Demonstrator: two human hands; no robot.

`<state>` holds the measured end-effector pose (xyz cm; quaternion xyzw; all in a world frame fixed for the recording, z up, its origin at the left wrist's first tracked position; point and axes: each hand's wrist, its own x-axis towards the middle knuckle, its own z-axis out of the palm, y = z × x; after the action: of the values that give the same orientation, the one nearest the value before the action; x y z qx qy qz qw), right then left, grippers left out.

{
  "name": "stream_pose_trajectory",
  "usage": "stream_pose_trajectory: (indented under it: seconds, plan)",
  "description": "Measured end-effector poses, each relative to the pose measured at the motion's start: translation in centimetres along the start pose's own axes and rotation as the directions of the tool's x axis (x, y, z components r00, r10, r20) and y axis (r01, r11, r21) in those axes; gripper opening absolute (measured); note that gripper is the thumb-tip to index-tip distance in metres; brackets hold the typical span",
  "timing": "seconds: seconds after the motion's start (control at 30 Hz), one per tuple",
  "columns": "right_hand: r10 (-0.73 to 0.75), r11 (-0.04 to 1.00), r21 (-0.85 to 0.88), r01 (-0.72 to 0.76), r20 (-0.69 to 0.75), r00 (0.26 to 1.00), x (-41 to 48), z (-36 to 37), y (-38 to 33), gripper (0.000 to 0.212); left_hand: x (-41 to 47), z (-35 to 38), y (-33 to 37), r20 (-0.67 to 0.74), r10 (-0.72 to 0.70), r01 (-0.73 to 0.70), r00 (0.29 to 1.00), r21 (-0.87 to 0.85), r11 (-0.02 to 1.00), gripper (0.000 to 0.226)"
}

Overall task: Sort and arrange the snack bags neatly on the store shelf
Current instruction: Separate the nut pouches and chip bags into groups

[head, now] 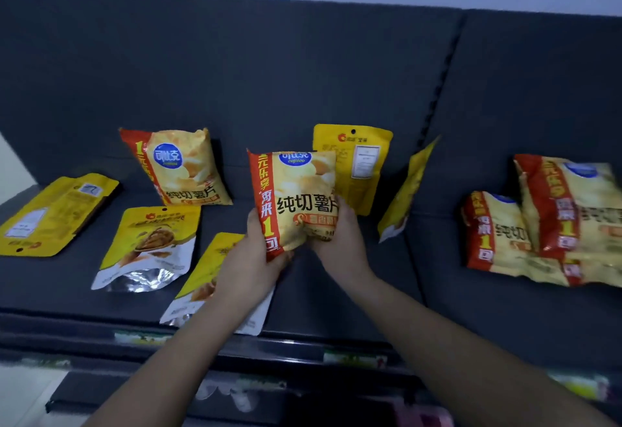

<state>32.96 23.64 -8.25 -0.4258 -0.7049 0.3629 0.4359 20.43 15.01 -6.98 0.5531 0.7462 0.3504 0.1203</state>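
1. Bare forearms reach in from the bottom edge, over a blurred price-label rail [353, 356]. Both hands are closed on one bag: the left hand [259, 251] wraps its lower-left corner and the right hand [340, 238] clasps its lower-right edge.
2. That held chip bag [296, 198] is upright and front-out at the middle of the dark shelf [319, 292], just in front of an upright pouch [356, 167].
3. Sorting by kind appears to be the step in hand. A light grip at the corners would spare the chips. The likely home is beside its matches, either the two chip bags [498, 235] overlapping at the right or the rear chip bag [178, 167] leaning at the left. It should be set down face forward and square to the back panel.
4. Whether the held bag's base touches the shelf cannot be told, as the hands cover it. The right-hand pair runs off the frame edge. A leaning pouch [407, 191] shows only its edge, and the left forearm hides part of a covered pouch [208, 275]. Labels on the rail are unreadable.
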Motion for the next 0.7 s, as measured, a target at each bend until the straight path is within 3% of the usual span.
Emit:
stream_pose_trajectory:
  seconds: [0.13,0.33,0.47,0.57,0.7]
  plan:
    - [-0.028,0.999,-0.043,0.025,-0.074,0.997,-2.1,-6.0,-1.5,0.070,-2.2,0.8,4.9,-0.010,0.106,-0.106,0.994,-0.063,0.992,0.076]
    - [-0.064,0.988,-0.155,0.026,-0.242,0.968,-4.8,-17.9,-3.3,0.067,-4.0,4.4,14.3,-0.089,0.333,-0.344,0.939,-0.187,0.920,0.079]
    - [-0.006,0.962,-0.259,-0.085,-0.331,0.944,-6.7,-26.3,-2.7,0.068,-4.4,9.7,20.5,-0.045,0.450,-0.444,0.892,-0.276,0.852,0.081]
    - [0.050,0.952,-0.265,-0.154,-0.362,0.931,-8.2,-32.4,-0.9,0.065,-4.4,15.0,24.8,0.041,0.485,-0.455,0.874,-0.285,0.844,0.085]
    - [0.101,0.930,-0.286,-0.231,-0.406,0.908,-8.3,-40.2,2.6,0.069,-4.6,21.7,31.3,0.030,0.565,-0.543,0.824,-0.241,0.805,0.092]
